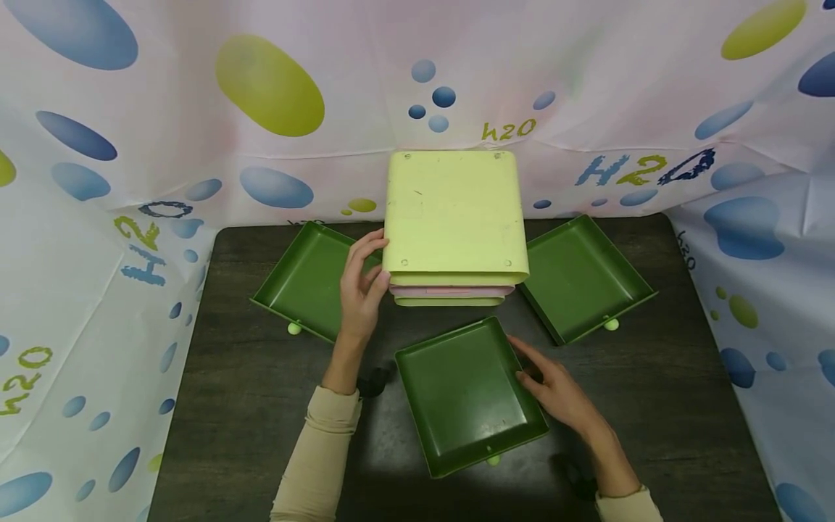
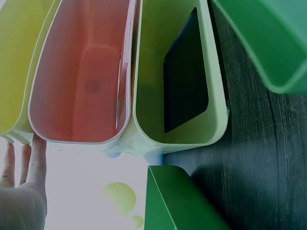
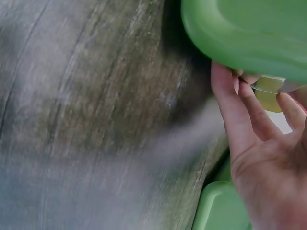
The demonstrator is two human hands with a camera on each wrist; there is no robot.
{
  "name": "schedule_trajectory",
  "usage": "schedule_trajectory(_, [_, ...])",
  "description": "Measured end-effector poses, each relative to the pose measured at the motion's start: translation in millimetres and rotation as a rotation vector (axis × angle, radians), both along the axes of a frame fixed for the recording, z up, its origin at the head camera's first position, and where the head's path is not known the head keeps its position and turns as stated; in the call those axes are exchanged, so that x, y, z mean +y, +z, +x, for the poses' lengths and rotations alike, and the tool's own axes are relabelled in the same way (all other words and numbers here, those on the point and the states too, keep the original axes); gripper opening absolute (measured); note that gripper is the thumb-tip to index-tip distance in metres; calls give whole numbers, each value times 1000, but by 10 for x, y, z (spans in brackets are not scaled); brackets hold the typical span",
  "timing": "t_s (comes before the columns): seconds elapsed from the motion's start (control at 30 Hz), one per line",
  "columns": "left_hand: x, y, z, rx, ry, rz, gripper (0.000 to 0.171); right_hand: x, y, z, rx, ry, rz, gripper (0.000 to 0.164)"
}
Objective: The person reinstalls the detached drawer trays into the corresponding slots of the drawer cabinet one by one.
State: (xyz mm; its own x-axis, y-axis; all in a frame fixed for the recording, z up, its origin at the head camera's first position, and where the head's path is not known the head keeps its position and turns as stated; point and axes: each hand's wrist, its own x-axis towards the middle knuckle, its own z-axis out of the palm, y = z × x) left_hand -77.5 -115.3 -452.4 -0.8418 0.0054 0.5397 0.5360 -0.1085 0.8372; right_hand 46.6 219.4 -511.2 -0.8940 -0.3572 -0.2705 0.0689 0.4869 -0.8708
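Note:
A stacked drawer cabinet [image 1: 457,210] stands at the back middle, its top shell yellow. The left wrist view shows its drawerless compartments: a yellow one [image 2: 17,67], a pink one [image 2: 79,96] and a light green one [image 2: 148,96] with a dark cutout. My left hand [image 1: 361,297] rests against the cabinet's left side, fingers extended along the yellow shell and thumb at its front corner. My right hand [image 1: 557,391] grips the right side of a dark green drawer [image 1: 466,391], which is tilted in front of the cabinet. Fingers partly hide under the drawer in the right wrist view.
Two more green drawers with round light green knobs lie on the dark wooden table [image 1: 248,435]: a left drawer [image 1: 303,279] and a right drawer [image 1: 587,283] flank the cabinet. A patterned white curtain [image 1: 365,87] surrounds the table's back and sides.

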Motion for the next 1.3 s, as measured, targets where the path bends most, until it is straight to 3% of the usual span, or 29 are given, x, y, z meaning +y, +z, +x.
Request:
schedule_trajectory(0.47, [-54,30,-6,-67,-47,-77,60,10,165,25,-19,-29,-111,71])
schedule_trajectory(0.77, [-59,33,-17,-72,-55,-49,60,8,214,56,-18,-25,-140,74])
schedule_trajectory(1.3, [-103,49,-26,-100,-96,-24,42,48,432,87,-44,-61,-216,84])
